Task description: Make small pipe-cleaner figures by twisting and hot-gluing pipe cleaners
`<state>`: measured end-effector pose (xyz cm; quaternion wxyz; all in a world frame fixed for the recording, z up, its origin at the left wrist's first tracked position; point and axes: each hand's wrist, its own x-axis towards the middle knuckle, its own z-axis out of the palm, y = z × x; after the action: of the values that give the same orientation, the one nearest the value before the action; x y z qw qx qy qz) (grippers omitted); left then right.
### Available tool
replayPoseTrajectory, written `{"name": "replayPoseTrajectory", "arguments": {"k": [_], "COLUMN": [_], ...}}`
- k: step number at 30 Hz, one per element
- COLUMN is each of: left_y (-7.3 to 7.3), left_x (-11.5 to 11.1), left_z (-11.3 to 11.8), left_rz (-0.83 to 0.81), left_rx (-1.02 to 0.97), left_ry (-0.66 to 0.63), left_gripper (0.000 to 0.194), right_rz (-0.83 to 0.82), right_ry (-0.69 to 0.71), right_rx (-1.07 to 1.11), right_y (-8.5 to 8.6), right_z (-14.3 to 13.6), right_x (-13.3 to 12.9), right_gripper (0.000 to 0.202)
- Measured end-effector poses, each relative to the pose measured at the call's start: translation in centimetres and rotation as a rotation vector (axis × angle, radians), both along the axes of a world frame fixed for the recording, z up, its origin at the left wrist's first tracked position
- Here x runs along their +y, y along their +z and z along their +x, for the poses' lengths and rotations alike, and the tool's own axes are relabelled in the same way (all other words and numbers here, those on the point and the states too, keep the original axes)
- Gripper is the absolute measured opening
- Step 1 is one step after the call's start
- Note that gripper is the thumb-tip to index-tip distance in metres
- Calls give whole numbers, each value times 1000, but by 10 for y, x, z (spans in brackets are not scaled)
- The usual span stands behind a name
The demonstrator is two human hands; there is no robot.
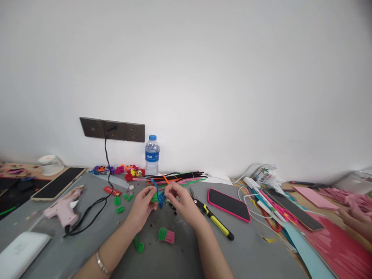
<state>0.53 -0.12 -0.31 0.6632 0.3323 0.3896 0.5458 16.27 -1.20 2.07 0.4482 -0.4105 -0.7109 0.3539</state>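
Between my two hands is a small blue and green pipe-cleaner piece [161, 197], with one blue end sticking up. My left hand [142, 208] pinches its green side from the left, fingers closed. From the right, my right hand [182, 202] has its fingertips closed at an orange pipe cleaner [165, 178] that points up beside the blue part; the lower end of the orange one is hidden. Under the hands, a green and pink pipe-cleaner roll [166, 235] lies on the grey mat [232, 257], and a green coil [139, 246] lies by my left forearm.
Behind the hands lie loose pipe cleaners [186, 177] and a water bottle [152, 155]. Yellow-handled pliers [216, 221] and a pink-edged phone [229, 204] are to the right. At left are a pink glue gun [62, 207] and its black cord [95, 209]. Another person's hand [356, 221] shows far right.
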Motion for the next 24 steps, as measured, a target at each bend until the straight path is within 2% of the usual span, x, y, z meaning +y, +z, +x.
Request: {"name": "replayPoseTrajectory", "arguments": {"k": [3, 9, 16, 24], "left_y": [-1, -4, -3, 0], "left_x": [1, 3, 1, 0], "left_z": [-1, -2, -2, -1], "left_rz": [-11, -19, 2, 3], "left_rx": [-9, -11, 2, 13], "left_ry": [10, 38, -2, -18], "left_gripper": [38, 40, 40, 41], "right_rz": [2, 33, 13, -37], "right_ry": [-38, -208, -59, -6], "right_rx": [41, 126, 85, 15], "right_y": [0, 0, -3, -1], "right_z": [1, 9, 5, 2], "right_x": [2, 7, 6, 4], "right_gripper": [15, 15, 4, 6]}}
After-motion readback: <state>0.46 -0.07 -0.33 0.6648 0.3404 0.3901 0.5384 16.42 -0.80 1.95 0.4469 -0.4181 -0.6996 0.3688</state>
